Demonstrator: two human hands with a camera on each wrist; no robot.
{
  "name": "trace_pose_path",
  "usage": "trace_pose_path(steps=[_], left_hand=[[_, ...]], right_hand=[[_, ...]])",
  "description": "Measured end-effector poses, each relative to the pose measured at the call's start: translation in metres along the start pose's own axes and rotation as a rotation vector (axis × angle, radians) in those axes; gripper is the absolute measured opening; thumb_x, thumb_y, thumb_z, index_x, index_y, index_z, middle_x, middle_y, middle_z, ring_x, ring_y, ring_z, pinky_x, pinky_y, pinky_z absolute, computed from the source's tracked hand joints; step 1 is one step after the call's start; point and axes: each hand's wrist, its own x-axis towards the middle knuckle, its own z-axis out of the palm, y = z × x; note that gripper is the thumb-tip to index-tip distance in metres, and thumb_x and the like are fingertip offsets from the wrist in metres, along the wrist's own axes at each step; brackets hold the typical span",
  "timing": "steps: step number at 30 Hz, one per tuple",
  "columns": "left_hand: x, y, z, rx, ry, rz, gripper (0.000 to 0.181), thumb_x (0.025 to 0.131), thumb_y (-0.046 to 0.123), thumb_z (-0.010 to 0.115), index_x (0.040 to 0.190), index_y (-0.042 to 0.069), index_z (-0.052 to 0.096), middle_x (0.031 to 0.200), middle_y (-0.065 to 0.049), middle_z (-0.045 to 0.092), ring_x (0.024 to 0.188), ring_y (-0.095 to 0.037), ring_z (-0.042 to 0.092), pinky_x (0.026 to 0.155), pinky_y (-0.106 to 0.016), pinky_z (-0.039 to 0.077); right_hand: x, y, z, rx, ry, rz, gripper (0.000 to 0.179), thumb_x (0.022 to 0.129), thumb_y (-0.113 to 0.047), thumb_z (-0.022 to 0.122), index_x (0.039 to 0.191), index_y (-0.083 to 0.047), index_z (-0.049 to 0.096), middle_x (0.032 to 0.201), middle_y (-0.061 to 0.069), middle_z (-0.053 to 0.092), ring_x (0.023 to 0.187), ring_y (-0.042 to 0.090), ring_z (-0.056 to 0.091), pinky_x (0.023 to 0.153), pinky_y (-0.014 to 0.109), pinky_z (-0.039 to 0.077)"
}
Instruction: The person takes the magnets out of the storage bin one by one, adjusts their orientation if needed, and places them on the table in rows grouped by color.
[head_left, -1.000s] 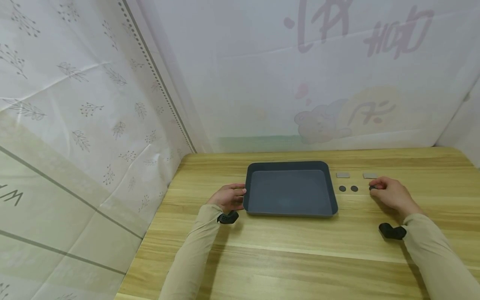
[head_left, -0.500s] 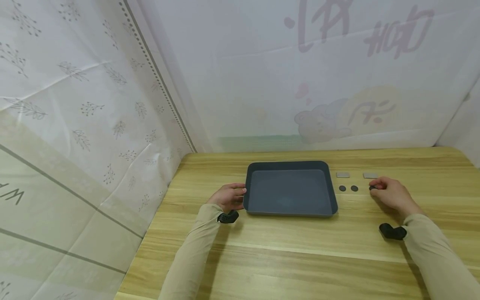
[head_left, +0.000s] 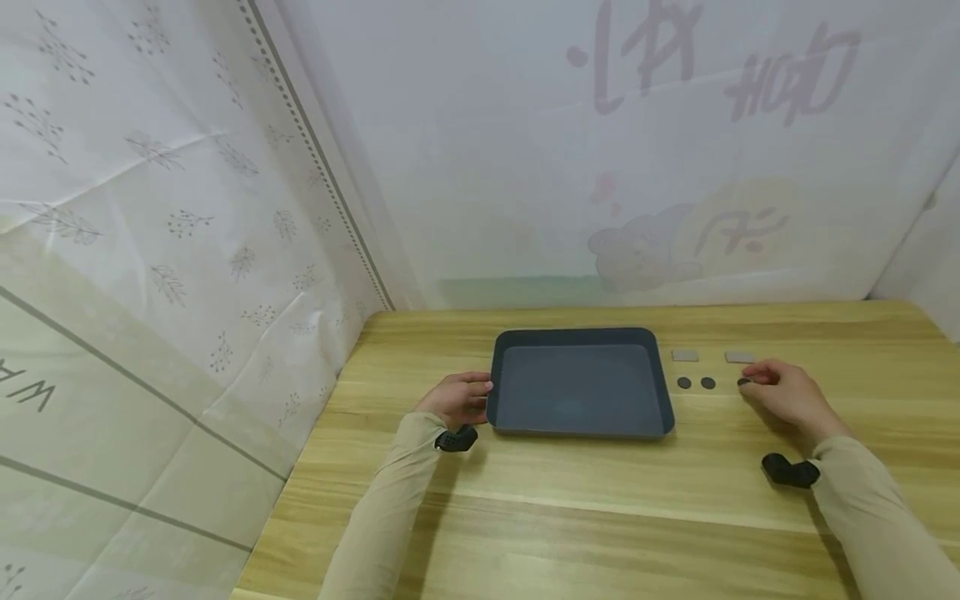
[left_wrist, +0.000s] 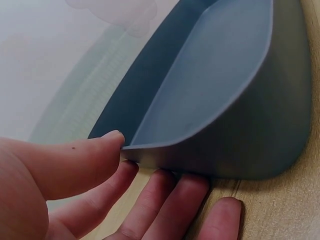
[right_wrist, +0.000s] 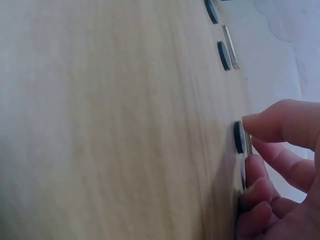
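Note:
In the head view a dark grey rectangular baking tray (head_left: 577, 436) lies on the wooden table. My left hand (head_left: 459, 398) grips its left side, the thumb at the rim and the fingers against the outer wall, seen close in the left wrist view. To the tray's right, my right hand (head_left: 791, 398) has thumb and index finger at a small dark disc (right_wrist: 239, 138), which sits flat at the table surface. Part of that disc is covered by the thumb. A dark sliver shows between the curled fingers in the right wrist view.
Two more dark discs (head_left: 684, 383) lie between tray and right hand. Behind the discs are two thin grey rectangular pieces (head_left: 685, 356), the right one (head_left: 739, 357) just beyond the right fingers. Patterned white cloth (head_left: 525, 167) hangs behind the wooden table (head_left: 585, 517) and on the left.
The head view has tilted slightly, so the whole scene sits a little lower. Both hands, the tray and the discs keep about the same places relative to each other.

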Motion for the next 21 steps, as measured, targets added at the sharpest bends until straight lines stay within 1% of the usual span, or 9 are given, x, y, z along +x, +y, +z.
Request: trace_pose_path(steps=[3,6,10,13,16,20,21], left_hand=[[0.001,-0.001,0.001,-0.009,-0.002,0.001,0.041,0.098,0.009,0.054,0.137,0.002,0.048,0.097,-0.006,0.063,0.082,-0.017,0.062,0.068,-0.031,0.052],[0.002,-0.001,0.001,-0.015,-0.009,0.006,0.041,0.098,0.009,0.054,0.138,0.002,0.047,0.097,-0.006,0.063,0.083,-0.017,0.062,0.069,-0.031,0.052],[0.003,-0.002,0.002,-0.007,-0.017,0.013,0.043,0.099,0.010,0.054,0.140,0.002,0.045,0.100,-0.006,0.062,0.083,-0.016,0.062,0.069,-0.031,0.052],[0.002,-0.002,0.001,-0.001,-0.005,0.014,0.043,0.098,0.010,0.055,0.139,0.002,0.047,0.098,-0.006,0.063,0.082,-0.016,0.062,0.068,-0.031,0.052],[-0.001,-0.003,0.000,0.000,0.005,0.019,0.043,0.097,0.010,0.056,0.138,0.002,0.048,0.095,-0.006,0.063,0.081,-0.016,0.062,0.067,-0.030,0.052],[-0.004,-0.003,-0.004,0.002,0.000,0.020,0.043,0.098,0.013,0.057,0.138,0.002,0.047,0.095,-0.006,0.064,0.080,-0.016,0.063,0.067,-0.030,0.052],[-0.005,-0.002,-0.007,0.018,0.005,0.025,0.043,0.098,0.014,0.057,0.138,0.001,0.047,0.096,-0.006,0.065,0.079,-0.015,0.063,0.067,-0.030,0.052]], right_hand=[[-0.003,0.003,-0.002,0.000,0.025,-0.006,0.044,0.097,-0.030,0.056,0.120,0.008,0.055,0.111,0.028,0.059,0.096,0.032,0.055,0.075,0.033,0.040],[-0.006,0.003,-0.005,0.001,0.052,-0.010,0.045,0.100,-0.033,0.052,0.118,0.008,0.057,0.108,0.027,0.060,0.089,0.026,0.054,0.069,0.029,0.040],[-0.010,-0.003,-0.009,0.033,0.084,0.019,0.048,0.101,-0.038,0.047,0.115,0.006,0.060,0.106,0.023,0.062,0.081,0.015,0.051,0.063,0.025,0.041],[-0.012,-0.010,-0.014,0.039,0.115,-0.006,0.048,0.101,-0.039,0.047,0.113,0.004,0.063,0.099,0.020,0.064,0.073,0.008,0.050,0.059,0.024,0.041],[-0.013,-0.019,-0.020,0.020,0.143,-0.065,0.044,0.101,-0.038,0.048,0.113,0.002,0.064,0.095,0.018,0.065,0.068,0.007,0.051,0.056,0.026,0.043],[-0.017,-0.032,-0.030,-0.006,0.149,-0.105,0.041,0.100,-0.037,0.050,0.113,-0.001,0.064,0.100,0.019,0.065,0.068,0.002,0.054,0.055,0.026,0.046],[-0.018,-0.036,-0.033,-0.017,0.151,-0.114,0.039,0.100,-0.037,0.051,0.112,-0.002,0.064,0.100,0.020,0.066,0.068,0.000,0.053,0.055,0.026,0.046]])
